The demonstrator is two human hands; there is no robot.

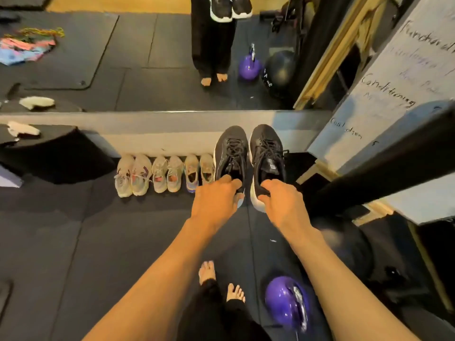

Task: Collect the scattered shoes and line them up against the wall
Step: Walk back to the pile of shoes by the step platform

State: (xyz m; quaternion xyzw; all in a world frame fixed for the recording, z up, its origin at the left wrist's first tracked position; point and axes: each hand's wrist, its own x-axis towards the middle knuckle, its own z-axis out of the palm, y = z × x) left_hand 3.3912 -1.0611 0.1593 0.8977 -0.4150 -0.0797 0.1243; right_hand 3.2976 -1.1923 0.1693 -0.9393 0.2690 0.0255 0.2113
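Black shoes, a laced pair with knit-looking uppers and thick white soles, hang toes-forward in front of the wall: the left black shoe point(231, 153) is gripped at its heel collar by the left hand point(216, 195), fingers curled into the opening, and the right black shoe point(267, 151) is held the same way by the right hand point(280, 198). They look raised off the floor, since they show larger than the row of pale shoes point(162, 175) just to their left, three pairs with toes up to the grey wall base point(147, 141) under the mirror point(147, 70). The step in hand seems to be setting this pair at the right end of that row. To do it well, lower both together, parallel and close, toes to the wall base, the left one just beside the last pale shoe without nudging it, and let go only once the soles sit flat. The soft collars will fold under a grip; the dark rubbery floor mat point(73, 242) should stop the soles sliding. A glossy purple kettlebell point(286, 301) stands well back from the wall
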